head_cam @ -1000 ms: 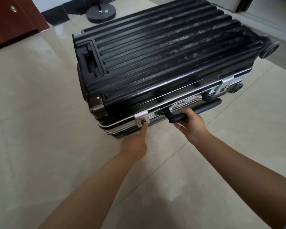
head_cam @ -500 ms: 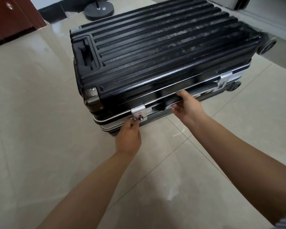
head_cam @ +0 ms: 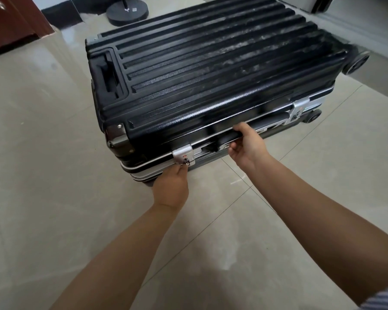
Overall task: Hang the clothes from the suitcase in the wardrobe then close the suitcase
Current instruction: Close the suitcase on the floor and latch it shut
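— Head view, nearest first: what are the hands doing?
— The left hand (head_cam: 171, 189) pinches the near latch (head_cam: 183, 156); the right hand (head_cam: 246, 147) curls round the side handle (head_cam: 255, 128).
— And the suitcase (head_cam: 211, 81)?
— Flat on the tiled floor (head_cam: 43, 175), lid down.
— So which step?
— Opening, I judge. The far latch (head_cam: 299, 109) looks fastened; releasing both comes before lifting the lid.

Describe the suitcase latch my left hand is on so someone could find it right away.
Find the black ribbed suitcase lying flat on the tiled floor. Along its near silver rim sit two silver latches; it is the left latch, at the left hand, not the right latch near the wheels.
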{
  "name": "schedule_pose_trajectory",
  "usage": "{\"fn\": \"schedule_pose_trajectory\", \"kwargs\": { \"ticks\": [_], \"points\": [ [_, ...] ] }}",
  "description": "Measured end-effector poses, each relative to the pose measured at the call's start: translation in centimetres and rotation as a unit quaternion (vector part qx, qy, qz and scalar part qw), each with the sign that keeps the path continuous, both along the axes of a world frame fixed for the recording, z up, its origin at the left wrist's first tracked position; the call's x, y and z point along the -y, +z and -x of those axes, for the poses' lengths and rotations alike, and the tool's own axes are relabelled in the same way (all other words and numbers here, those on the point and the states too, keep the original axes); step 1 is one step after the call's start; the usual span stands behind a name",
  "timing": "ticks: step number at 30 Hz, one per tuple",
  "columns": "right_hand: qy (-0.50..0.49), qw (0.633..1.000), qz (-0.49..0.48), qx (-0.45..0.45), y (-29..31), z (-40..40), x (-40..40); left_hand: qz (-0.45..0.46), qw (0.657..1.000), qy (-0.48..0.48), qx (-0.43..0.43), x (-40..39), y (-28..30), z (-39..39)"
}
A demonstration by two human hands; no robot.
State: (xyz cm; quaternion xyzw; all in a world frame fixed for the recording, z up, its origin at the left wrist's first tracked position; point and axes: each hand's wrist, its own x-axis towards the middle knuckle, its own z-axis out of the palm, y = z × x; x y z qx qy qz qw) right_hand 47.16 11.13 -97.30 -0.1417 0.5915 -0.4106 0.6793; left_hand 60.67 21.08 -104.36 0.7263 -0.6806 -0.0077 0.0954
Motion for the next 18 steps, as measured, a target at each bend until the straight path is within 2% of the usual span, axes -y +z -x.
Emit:
{"fn": "schedule_pose_trajectory", "kwargs": {
  "ticks": [4,6,8,10,12,14,16,18],
  "points": [
    [0.002,1.0,-0.007,-0.007,-0.1,0.1,-0.2,-0.003,1.0,-0.015,0.009,-0.3,-0.1,0.3],
    [-0.005,1.0,-0.002,-0.004,0.0,0.1,-0.1,0.039,0.999,0.008,-0.006,-0.4,-0.1,0.3],
    [-0.003,1.0,0.002,-0.006,0.0,0.2,0.0,0.034,0.991,0.062,-0.114,-0.2,0.0,0.7],
    [0.01,1.0,0.005,-0.009,-0.2,0.4,-0.2,0.013,0.945,0.203,-0.257,-0.2,0.7,1.6],
    [0.02,1.0,0.011,-0.004,-0.3,0.6,-0.2,0.031,0.862,0.325,-0.388,-0.3,0.7,2.4],
    [0.022,1.0,0.013,0.001,-0.2,0.7,-0.1,0.069,0.807,0.377,-0.45,-0.1,1.0,3.0],
    [0.025,1.0,0.013,-0.001,-0.2,0.7,-0.1,0.084,0.786,0.377,-0.482,0.3,1.0,3.3],
    [0.031,0.999,0.01,-0.003,-0.3,0.7,-0.2,0.09,0.788,0.384,-0.473,0.7,1.0,3.3]
  ]
}}
